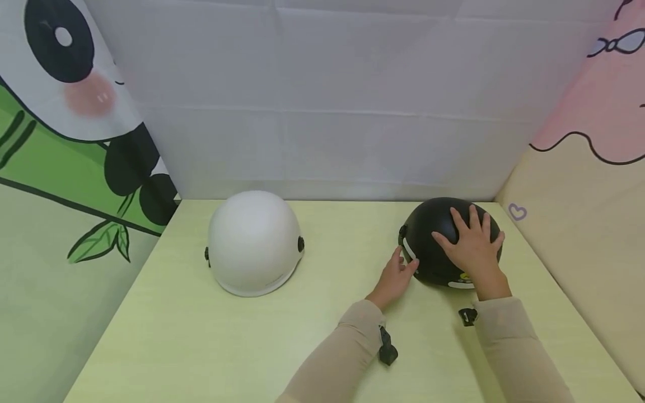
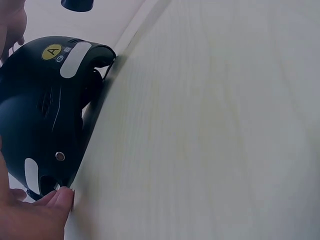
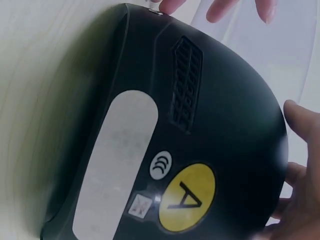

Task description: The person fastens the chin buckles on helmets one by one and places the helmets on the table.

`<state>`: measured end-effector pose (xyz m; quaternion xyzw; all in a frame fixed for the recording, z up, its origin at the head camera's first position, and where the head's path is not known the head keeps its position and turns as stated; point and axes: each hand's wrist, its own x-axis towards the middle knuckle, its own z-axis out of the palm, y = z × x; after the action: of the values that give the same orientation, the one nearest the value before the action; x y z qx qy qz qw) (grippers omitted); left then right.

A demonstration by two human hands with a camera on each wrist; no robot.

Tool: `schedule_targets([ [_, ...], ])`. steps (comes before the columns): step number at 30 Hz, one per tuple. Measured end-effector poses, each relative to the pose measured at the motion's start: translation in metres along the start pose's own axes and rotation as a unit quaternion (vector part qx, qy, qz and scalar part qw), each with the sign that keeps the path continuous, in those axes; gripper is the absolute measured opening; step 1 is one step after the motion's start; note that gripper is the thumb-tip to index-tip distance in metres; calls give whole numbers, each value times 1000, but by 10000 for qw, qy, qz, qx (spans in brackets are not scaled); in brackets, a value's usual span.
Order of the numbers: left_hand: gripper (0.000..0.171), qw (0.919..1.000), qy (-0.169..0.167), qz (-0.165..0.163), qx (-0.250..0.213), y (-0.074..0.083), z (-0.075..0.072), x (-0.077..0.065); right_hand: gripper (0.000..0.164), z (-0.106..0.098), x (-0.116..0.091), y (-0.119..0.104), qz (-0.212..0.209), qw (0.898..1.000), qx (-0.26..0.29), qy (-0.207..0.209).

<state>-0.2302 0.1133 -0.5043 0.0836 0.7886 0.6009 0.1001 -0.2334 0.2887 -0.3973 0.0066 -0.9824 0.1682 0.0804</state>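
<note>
A black helmet (image 1: 428, 240) with pale stripes and a yellow round "A" sticker (image 3: 187, 197) sits dome up at the right of the table. My right hand (image 1: 473, 246) lies over its top, fingers spread across the shell. At the helmet's left lower rim, my left hand (image 1: 395, 280) holds the edge between thumb and fingers. The left wrist view shows those fingertips (image 2: 62, 196) right at the rim, close to the tabletop. Further left stands a white helmet (image 1: 254, 243), dome up, with neither hand near it.
The pale wooden table (image 1: 201, 347) ends at a white backdrop (image 1: 342, 112). Printed cartoon panels stand along both sides, a green one (image 1: 60, 168) at left and a pink and cream one (image 1: 584, 224) at right. Dark straps hang from both wrists.
</note>
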Motion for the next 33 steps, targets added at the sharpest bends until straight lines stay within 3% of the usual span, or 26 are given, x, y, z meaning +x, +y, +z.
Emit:
schedule_targets([
  [10,72,9999,104,124,-40,1,4,3,89,4,5,2,24,9999,132,59],
  [18,76,9996,-52,243,101,-9,24,6,90,5,-6,9,214,9996,163,71],
  [26,83,9989,311,290,220,-10,30,15,87,10,0,6,127,9992,194,336],
  [33,83,9980,504,241,294,-3,33,11,84,13,3,7,185,9989,90,429],
])
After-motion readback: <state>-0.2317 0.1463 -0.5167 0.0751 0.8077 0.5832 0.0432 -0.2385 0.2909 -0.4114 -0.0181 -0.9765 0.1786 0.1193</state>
